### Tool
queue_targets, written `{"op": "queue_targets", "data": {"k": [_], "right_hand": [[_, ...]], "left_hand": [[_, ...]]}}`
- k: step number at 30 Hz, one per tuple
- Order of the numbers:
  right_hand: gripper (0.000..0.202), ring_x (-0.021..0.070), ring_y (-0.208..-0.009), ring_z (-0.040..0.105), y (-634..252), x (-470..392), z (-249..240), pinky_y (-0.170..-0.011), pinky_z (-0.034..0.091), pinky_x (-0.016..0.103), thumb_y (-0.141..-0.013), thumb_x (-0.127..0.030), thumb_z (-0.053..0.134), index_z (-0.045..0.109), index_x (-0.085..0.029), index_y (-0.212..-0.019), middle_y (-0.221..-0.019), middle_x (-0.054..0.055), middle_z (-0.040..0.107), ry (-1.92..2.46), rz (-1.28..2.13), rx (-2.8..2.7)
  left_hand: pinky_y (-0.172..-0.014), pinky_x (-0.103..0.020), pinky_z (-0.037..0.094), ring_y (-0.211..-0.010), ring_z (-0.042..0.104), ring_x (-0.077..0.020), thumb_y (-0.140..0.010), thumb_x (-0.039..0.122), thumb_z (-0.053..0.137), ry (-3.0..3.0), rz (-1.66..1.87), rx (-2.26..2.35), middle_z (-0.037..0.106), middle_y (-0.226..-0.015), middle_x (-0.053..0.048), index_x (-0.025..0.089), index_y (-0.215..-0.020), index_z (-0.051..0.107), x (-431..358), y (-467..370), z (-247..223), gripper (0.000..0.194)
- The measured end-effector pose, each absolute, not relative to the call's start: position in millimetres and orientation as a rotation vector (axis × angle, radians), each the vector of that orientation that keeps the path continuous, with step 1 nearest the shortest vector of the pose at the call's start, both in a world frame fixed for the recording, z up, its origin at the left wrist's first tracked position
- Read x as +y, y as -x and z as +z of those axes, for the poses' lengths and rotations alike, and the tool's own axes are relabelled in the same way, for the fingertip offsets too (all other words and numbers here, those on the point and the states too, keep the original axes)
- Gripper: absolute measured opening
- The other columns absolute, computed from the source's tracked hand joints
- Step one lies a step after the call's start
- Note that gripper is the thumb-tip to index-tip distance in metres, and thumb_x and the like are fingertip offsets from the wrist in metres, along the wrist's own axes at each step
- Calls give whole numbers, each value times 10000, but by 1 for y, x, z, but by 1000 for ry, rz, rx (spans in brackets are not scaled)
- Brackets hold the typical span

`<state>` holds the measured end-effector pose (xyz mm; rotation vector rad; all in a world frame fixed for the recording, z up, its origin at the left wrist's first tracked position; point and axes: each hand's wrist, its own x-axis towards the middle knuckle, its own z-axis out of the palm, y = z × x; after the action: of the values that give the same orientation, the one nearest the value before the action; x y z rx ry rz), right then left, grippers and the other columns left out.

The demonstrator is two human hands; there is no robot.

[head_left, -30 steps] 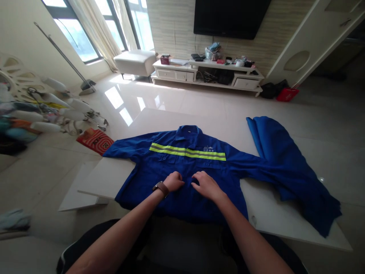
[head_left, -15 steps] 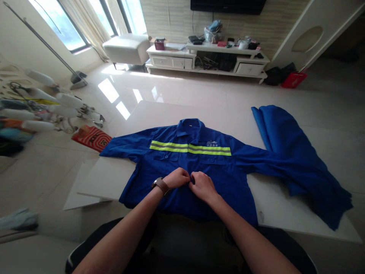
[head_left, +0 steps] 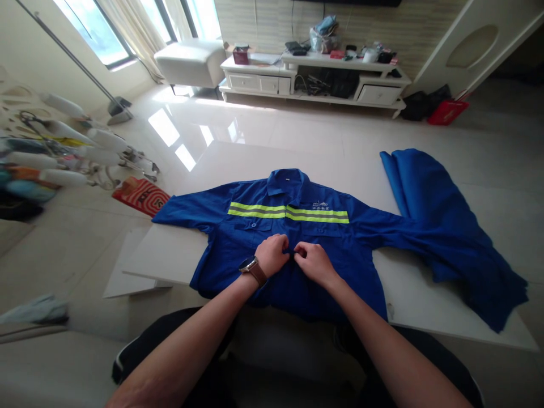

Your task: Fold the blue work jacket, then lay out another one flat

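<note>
A blue work jacket (head_left: 340, 260) with a yellow-and-grey reflective stripe lies front up, collar away from me, its sleeves spread on a white table (head_left: 170, 249). My left hand (head_left: 272, 254), with a watch (head_left: 249, 264) on its wrist, pinches the jacket's front placket below the stripe. Close beside it on the right, my right hand (head_left: 313, 260) has its fingers closed on the same front edge. Whatever small part sits between the fingertips is hidden.
Folded blue cloth (head_left: 442, 198) lies on the table's right side, partly under the sleeve. A red patterned bag (head_left: 142, 195) is by the left cuff. White thread cones (head_left: 68, 178) stand at the left. Beyond are a white TV cabinet (head_left: 255, 82) and a stool (head_left: 191, 62).
Both hands have moved slightly up along the jacket front, and a small gap now shows between them. The camera view has shifted a little.
</note>
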<state>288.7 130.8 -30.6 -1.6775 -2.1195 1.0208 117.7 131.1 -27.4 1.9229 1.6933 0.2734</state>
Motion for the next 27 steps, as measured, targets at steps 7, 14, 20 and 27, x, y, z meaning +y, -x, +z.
{"op": "queue_targets", "data": {"k": [7, 14, 20, 27], "right_hand": [[186, 185, -801, 672, -286, 137, -28, -689, 399, 258, -868, -300, 617, 741, -266, -1002, -809, -9, 737, 1751, 948, -2153], [254, 201, -1019, 679, -288, 135, -23, -794, 443, 262, -955, -277, 524, 750, -294, -1070, -1103, 0, 753, 1735, 807, -2332], [182, 192, -951, 666, -288, 131, -23, -745, 419, 264, -959, -309, 559, 726, -293, -1029, -1030, -5, 738, 1763, 751, -2281], [134, 166, -908, 640, -285, 133, -26, -678, 375, 261, -945, -291, 576, 707, -273, -962, -1042, -6, 697, 1754, 750, -2222]], "left_hand": [[-717, -327, 424, -906, 661, -242, -785, 148, 610, -1958, 208, 1733, 736, -920, -58, 232, -870, 694, 141, -124, -22, 146], [-794, -318, 473, -909, 673, -228, -802, 139, 604, -1987, 160, 1718, 748, -922, -47, 225, -903, 735, 144, -126, -18, 186], [-758, -305, 473, -860, 671, -212, -769, 129, 619, -2026, 209, 1671, 742, -868, -31, 213, -881, 731, 144, -125, -19, 179], [-716, -298, 457, -818, 666, -206, -728, 110, 625, -2029, 222, 1620, 729, -834, -26, 204, -859, 719, 146, -124, -22, 187]]}}
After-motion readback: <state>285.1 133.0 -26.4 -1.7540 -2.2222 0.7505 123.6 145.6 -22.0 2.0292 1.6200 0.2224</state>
